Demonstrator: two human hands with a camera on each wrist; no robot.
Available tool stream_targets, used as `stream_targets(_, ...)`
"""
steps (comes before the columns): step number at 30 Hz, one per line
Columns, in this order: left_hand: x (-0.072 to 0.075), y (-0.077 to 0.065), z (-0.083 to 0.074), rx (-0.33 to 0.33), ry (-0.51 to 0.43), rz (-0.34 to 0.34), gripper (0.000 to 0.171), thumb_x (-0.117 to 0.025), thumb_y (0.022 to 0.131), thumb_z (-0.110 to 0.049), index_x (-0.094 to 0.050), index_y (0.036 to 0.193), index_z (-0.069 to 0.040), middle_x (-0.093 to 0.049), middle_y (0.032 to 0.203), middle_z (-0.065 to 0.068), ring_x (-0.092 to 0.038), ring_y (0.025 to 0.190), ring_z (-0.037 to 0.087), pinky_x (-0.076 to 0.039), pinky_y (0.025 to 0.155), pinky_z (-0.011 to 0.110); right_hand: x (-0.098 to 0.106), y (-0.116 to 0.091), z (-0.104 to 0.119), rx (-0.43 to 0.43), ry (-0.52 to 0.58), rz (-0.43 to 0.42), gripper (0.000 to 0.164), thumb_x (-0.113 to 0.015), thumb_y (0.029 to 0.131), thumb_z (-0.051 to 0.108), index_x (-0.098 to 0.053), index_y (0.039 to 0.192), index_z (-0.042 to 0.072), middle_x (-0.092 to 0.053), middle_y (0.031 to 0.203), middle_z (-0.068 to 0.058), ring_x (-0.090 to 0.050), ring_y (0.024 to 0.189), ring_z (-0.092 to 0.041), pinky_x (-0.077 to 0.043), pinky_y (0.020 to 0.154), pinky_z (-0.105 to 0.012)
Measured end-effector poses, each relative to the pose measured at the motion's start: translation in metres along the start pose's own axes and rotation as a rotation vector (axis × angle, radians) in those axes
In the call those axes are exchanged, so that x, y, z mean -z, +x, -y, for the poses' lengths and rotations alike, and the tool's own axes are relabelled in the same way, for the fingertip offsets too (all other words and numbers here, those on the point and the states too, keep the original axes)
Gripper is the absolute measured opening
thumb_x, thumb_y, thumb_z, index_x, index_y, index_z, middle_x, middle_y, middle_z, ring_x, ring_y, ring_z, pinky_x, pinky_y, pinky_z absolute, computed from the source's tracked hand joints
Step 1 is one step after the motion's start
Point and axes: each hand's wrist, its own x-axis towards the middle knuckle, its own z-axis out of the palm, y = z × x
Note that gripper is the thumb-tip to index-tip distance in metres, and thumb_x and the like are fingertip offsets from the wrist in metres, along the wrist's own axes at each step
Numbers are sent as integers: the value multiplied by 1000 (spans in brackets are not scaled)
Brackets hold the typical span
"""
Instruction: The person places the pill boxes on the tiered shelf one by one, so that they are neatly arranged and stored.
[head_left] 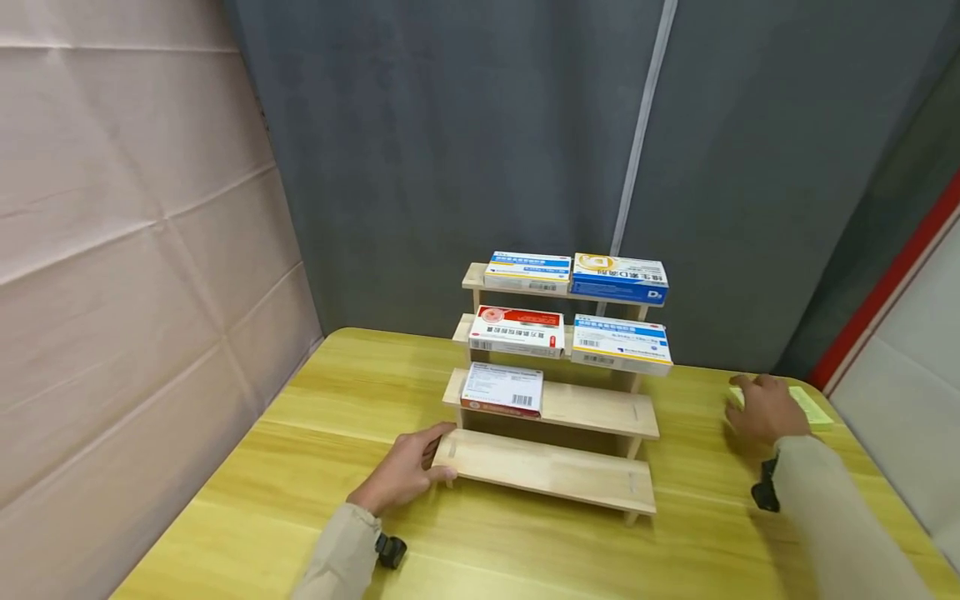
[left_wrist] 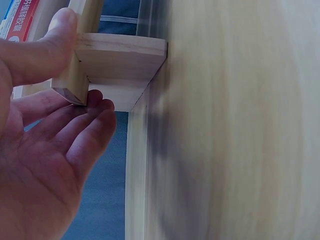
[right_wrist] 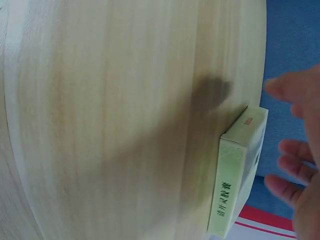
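My left hand (head_left: 408, 468) grips the left end of the lowest step of a wooden tiered display rack (head_left: 547, 468). In the left wrist view the thumb lies over the board (left_wrist: 82, 55) and the fingers curl at its other side. Far to the right, my right hand (head_left: 768, 410) is over a pale green medicine box (head_left: 813, 408) lying flat on the table. The right wrist view has that green box (right_wrist: 231, 185) beside the hand (right_wrist: 305, 145), whose fingers are spread and apart from it.
The top tier bears a blue-and-white box (head_left: 527, 272) and a vitamin D box (head_left: 619, 278). Below stand a red-and-white box (head_left: 517, 332) and another blue-and-white box (head_left: 622, 342). A white box (head_left: 502, 389) lies left on the third tier. A grey curtain (head_left: 450, 150) hangs behind the table.
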Motion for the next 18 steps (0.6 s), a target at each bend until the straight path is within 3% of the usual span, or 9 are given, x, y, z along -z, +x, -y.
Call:
stream_targets(7,1,-1,0,5,7,9,70,-70,94,-17,-36,154,0,-42,156,24,-50,140,35,-50,111,41,-8,-6,-4,-104,-32,115,71,-64,89,37,-41,138,-9,-40,127,-50,-35,111,-71,-42,80,-81)
stream_targets(14,0,0,-1,-4,-12,21,71,-70,95,-18,-36,154,0,-42,156,24,-50,140,35,-50,112,41,-7,-5,-6,-154,-8,201,84,-57,94,47,-23,149,-7,-29,132,-57,-29,115,-75,-38,87,-86)
stream_targets(18,-1,1,0,-10,-14,18,71,-70,94,-19,-37,154,0,-43,155,25,-51,139,36,-51,111,40,-5,-4,-6,-181,-10,243,86,-52,96,54,-21,150,-6,-26,130,-58,-28,115,-75,-38,88,-86)
